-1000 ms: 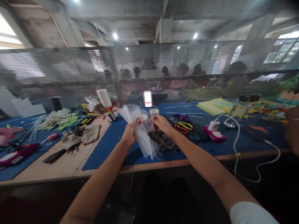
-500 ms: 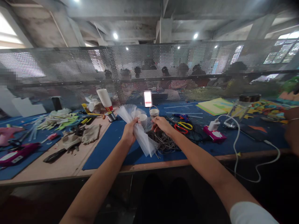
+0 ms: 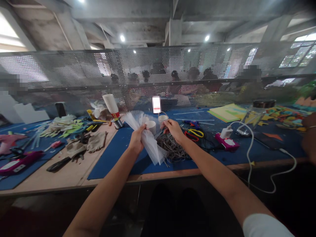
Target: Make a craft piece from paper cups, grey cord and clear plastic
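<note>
My left hand (image 3: 136, 141) is closed round a bundle of clear plastic sleeves (image 3: 150, 144) that fans out above and below the fist. My right hand (image 3: 173, 129) is just to the right of it, fingers pinched together near a small white cup (image 3: 162, 118); what it holds is too small to make out. A second small white cup (image 3: 151, 125) stands behind the bundle. Beneath both hands lies a tangle of grey wires (image 3: 172, 150) on the blue mat (image 3: 116, 153).
Scissors (image 3: 194, 134), a pink device (image 3: 227, 143) with a white cable (image 3: 249, 154), a stack of paper cups (image 3: 111, 104), gloves (image 3: 96, 141), pliers (image 3: 59, 163) and coloured paper (image 3: 228, 112) lie on the bench. A perforated metal screen (image 3: 158, 72) stands behind; people sit beyond it. Someone's arm (image 3: 308, 138) shows at right.
My right hand has shifted slightly right and away from the bundle. The left hand keeps its grip almost unmoved.
</note>
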A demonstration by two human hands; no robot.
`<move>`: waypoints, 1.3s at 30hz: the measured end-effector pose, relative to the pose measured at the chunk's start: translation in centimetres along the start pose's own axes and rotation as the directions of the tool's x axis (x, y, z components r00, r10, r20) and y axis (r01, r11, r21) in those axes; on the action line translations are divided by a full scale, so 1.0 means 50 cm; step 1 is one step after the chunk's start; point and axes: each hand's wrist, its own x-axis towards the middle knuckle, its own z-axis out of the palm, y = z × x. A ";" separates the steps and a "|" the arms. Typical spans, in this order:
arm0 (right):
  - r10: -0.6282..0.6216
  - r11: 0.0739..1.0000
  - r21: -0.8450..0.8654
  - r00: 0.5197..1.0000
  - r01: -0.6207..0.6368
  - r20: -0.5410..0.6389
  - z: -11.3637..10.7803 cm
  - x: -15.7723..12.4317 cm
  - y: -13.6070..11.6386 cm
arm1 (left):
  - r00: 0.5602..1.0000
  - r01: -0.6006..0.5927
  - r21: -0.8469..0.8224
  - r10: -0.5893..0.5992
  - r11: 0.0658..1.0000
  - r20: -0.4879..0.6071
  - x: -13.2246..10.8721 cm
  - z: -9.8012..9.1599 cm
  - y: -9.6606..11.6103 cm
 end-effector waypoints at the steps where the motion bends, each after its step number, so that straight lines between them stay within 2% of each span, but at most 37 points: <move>1: -0.015 1.000 0.010 1.000 0.015 -0.009 0.000 0.001 0.000 | 1.000 -0.007 0.007 0.007 1.000 -0.001 -0.001 0.001 0.000; 10: -0.096 0.994 0.046 0.991 0.100 -0.088 -0.004 0.005 0.004 | 0.999 -0.041 0.007 0.041 0.999 -0.026 0.002 -0.001 -0.002; 17: -0.141 0.989 0.011 0.969 0.146 -0.200 -0.010 0.007 -0.002 | 0.996 -0.074 0.004 0.074 0.997 -0.040 0.002 -0.001 -0.001; 25: -0.157 0.969 0.134 0.940 0.205 -0.303 -0.022 0.018 0.002 | 0.996 -0.085 0.040 0.086 0.996 -0.034 -0.002 0.000 0.003; 31: -0.211 0.971 0.055 0.942 0.233 -0.259 -0.018 0.016 0.004 | 0.994 -0.104 0.054 0.106 0.993 -0.030 0.001 -0.005 0.000; 36: -0.101 0.989 0.089 0.980 0.117 -0.171 -0.007 0.007 -0.001 | 0.993 -0.111 0.078 0.113 0.991 -0.023 0.006 -0.007 -0.006; 39: -0.032 0.986 0.162 0.998 0.039 -0.049 0.000 -0.001 -0.007 | 0.994 -0.104 0.101 0.105 0.989 -0.001 0.005 -0.004 -0.007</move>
